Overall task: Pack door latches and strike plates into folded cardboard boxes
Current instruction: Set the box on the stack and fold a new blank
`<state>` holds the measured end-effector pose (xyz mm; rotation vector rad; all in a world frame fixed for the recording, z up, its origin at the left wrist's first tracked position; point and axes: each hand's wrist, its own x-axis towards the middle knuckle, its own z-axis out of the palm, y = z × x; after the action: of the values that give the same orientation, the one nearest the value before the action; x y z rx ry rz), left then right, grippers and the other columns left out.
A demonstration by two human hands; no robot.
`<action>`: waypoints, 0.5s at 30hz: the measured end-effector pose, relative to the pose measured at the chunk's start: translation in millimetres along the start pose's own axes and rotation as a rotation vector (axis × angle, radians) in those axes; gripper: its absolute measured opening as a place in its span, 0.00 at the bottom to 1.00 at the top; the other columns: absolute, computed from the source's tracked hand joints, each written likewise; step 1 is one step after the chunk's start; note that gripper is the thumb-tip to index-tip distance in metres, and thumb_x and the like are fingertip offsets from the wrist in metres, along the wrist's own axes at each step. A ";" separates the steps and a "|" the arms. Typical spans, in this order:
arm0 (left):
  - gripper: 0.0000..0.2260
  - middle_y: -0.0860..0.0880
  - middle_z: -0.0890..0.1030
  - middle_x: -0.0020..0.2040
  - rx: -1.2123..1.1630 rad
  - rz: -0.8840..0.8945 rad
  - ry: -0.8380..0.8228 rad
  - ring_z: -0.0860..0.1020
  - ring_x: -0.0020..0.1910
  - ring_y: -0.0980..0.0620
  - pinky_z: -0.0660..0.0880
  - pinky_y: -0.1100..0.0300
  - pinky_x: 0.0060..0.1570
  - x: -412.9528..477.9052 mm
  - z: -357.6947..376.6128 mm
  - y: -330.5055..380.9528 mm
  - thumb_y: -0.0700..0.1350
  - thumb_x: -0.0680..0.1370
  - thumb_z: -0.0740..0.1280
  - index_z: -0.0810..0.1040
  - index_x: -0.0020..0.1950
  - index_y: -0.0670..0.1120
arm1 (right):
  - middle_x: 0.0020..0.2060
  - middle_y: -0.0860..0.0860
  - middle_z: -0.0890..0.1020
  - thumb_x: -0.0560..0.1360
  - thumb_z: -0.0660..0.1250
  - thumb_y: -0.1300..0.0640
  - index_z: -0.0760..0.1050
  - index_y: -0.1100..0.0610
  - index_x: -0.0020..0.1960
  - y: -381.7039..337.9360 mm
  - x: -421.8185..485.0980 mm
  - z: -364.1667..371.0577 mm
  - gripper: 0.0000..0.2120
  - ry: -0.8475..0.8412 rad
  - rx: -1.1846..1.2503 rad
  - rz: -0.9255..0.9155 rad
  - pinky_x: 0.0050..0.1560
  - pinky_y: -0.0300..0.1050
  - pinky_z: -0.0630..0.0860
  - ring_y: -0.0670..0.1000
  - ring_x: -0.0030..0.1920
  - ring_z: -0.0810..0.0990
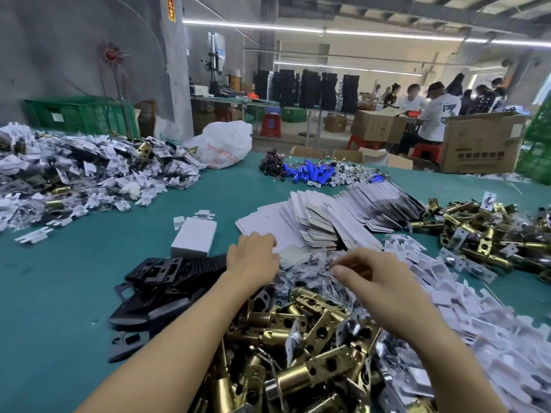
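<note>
A heap of brass door latches (301,347) lies close in front of me on the green table. Black strike plates (161,281) are stacked to its left. My left hand (252,257) reaches onto the flat white box blanks (313,222), fingers curled at the edge of one blank. My right hand (375,275) hovers over small clear bags of screws (310,272), its fingertips pinching at one bag. One folded white box (195,238) stands beyond the strike plates.
White cardboard inserts (465,296) spread to the right, with more brass latches (483,234) behind them. A big pile of packed bags (77,174) fills the left. Blue batteries (310,172) and a white plastic sack (223,144) lie farther back. People work at distant tables.
</note>
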<state>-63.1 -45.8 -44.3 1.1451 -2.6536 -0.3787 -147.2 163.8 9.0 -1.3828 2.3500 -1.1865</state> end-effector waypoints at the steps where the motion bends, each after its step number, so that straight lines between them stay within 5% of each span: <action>1: 0.18 0.46 0.75 0.67 0.004 -0.010 -0.029 0.70 0.68 0.42 0.68 0.48 0.62 8.8 3.3 -1.8 0.54 0.81 0.61 0.72 0.71 0.51 | 0.39 0.42 0.83 0.77 0.69 0.51 0.80 0.45 0.46 4.0 -6.3 1.8 0.03 0.014 0.027 0.008 0.39 0.30 0.74 0.36 0.42 0.80; 6: 0.26 0.46 0.78 0.63 0.106 -0.125 -0.061 0.71 0.65 0.42 0.65 0.47 0.59 34.0 22.5 -9.8 0.66 0.75 0.63 0.74 0.64 0.49 | 0.38 0.44 0.84 0.77 0.69 0.51 0.81 0.47 0.43 12.6 -8.8 3.7 0.04 -0.101 0.033 0.062 0.40 0.37 0.80 0.41 0.38 0.82; 9: 0.21 0.46 0.79 0.60 0.122 -0.124 0.002 0.71 0.62 0.42 0.66 0.48 0.53 39.8 28.0 -11.3 0.64 0.77 0.62 0.76 0.56 0.48 | 0.39 0.45 0.84 0.76 0.69 0.49 0.81 0.48 0.45 13.2 -5.4 6.7 0.05 -0.125 0.027 0.071 0.46 0.45 0.81 0.42 0.40 0.81; 15: 0.21 0.47 0.77 0.62 0.284 -0.116 -0.035 0.68 0.67 0.44 0.64 0.49 0.53 53.7 27.2 -8.4 0.64 0.77 0.60 0.77 0.58 0.49 | 0.38 0.46 0.84 0.76 0.69 0.48 0.81 0.48 0.44 13.5 -6.2 11.7 0.06 -0.160 0.081 0.057 0.43 0.47 0.82 0.44 0.37 0.83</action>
<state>-101.7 -87.0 -67.0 1.3903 -2.7424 -0.0399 -146.8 165.8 -9.8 -1.3228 2.1924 -1.0996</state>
